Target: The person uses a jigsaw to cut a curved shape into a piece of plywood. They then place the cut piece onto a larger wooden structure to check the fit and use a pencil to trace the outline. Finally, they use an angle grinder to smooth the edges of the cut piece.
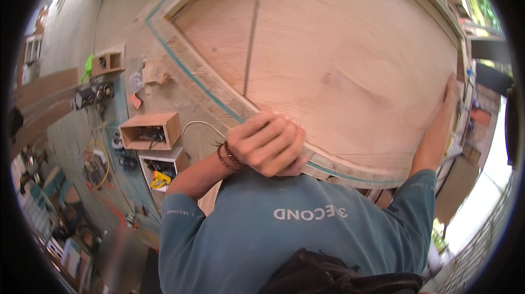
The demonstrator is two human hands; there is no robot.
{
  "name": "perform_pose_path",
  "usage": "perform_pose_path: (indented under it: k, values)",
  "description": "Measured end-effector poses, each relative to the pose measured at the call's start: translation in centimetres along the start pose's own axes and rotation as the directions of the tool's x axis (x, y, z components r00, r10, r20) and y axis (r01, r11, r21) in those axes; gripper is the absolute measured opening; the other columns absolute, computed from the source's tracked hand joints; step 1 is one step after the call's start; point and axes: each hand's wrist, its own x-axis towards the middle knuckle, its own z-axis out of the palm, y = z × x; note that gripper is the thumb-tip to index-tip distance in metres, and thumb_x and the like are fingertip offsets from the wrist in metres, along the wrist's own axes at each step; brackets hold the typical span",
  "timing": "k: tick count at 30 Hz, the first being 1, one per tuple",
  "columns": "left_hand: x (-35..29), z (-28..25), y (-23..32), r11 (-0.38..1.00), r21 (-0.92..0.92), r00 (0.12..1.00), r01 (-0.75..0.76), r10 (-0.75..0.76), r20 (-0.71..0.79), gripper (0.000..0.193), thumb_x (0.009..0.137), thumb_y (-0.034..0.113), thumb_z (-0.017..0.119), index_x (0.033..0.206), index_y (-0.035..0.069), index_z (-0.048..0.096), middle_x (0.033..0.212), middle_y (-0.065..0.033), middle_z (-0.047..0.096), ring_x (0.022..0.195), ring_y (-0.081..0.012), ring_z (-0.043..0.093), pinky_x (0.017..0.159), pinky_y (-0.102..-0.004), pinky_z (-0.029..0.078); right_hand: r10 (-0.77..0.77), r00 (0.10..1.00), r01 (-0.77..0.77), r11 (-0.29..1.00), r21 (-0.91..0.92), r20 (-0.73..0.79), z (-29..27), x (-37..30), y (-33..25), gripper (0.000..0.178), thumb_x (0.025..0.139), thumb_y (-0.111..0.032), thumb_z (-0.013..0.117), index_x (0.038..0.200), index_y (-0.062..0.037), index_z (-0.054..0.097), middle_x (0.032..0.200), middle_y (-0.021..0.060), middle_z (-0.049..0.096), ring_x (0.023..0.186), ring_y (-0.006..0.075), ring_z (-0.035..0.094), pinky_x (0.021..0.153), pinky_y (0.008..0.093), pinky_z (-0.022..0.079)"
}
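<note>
A large wooden panel (339,70) with a raised frame (202,83) fills the upper middle and right, its frame edged by a blue-green strip. My left hand (266,143) is closed at the near edge of that frame, with fingers curled over it and knuckles up. A dark beaded bracelet (227,157) circles the left wrist. My right arm reaches out to the panel's far right side, where my right hand (450,97) grips the frame; most of its fingers are hidden. The near edge of the panel lies close against my blue shirt.
Left of the panel stands an open wooden box (150,131) with dark items inside. Below it, a white box (164,163) holds a yellow tool (159,180). A pale cable (202,123) runs toward the panel. Tools and hoses (101,168) litter the floor at left.
</note>
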Motion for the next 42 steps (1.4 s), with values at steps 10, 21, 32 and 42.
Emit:
perform_pose_path:
  k: [10,21,32,42]
  values:
    - [0.3,-0.4,1.0,0.996,0.084,0.986,0.029,-0.042,0.161,0.047,0.093,0.048,0.057,0.088,0.005,0.077,0.078,-0.0058,0.073,0.079,-0.0204,0.072,0.087,-0.0395,0.057,-0.269,0.963,0.268,0.96,-0.083,-0.003,-3.3,-4.9,3.3,0.092,0.09,-0.077,0.045,0.128,0.0048,0.067,0.133,0.0307,0.062,0.131,0.0422,0.056,0.111,0.0463,0.041]
    - [0.7,-1.4,-0.7,0.984,0.157,0.981,0.079,-0.104,0.162,0.076,0.096,0.068,0.04,0.088,0.003,0.078,0.077,-0.0097,0.073,0.079,-0.0271,0.073,0.09,-0.0475,0.057,-0.216,0.976,0.216,0.976,-0.042,0.01,-3.8,-9.7,10.7,0.086,0.09,-0.077,0.047,0.135,-0.0052,0.066,0.132,0.025,0.066,0.129,0.0371,0.059,0.11,0.0425,0.042]
    - [0.3,-0.1,-0.7,0.987,0.159,0.997,0.037,-0.047,0.061,0.066,0.098,0.046,0.032,0.084,-0.001,0.076,0.071,-0.0132,0.071,0.071,-0.0312,0.071,0.081,-0.0495,0.057,-0.278,0.96,0.279,0.96,0.02,-0.01,-4.7,-8.7,11.6,0.07,0.09,-0.066,0.061,0.124,-0.0059,0.072,0.117,0.0189,0.072,0.111,0.0314,0.067,0.097,0.0394,0.048]
    - [-1.0,-0.1,-1.0,0.991,0.134,0.998,0.026,-0.034,0.058,0.053,0.094,0.032,0.039,0.091,-0.006,0.075,0.079,-0.0169,0.072,0.075,-0.0339,0.068,0.084,-0.0533,0.055,-0.163,0.984,0.134,0.939,0.316,0.067,-10.1,-15.8,9.5,0.049,0.085,-0.046,0.075,0.103,-0.0006,0.078,0.09,0.014,0.077,0.079,0.0225,0.072,0.071,0.0372,0.056]
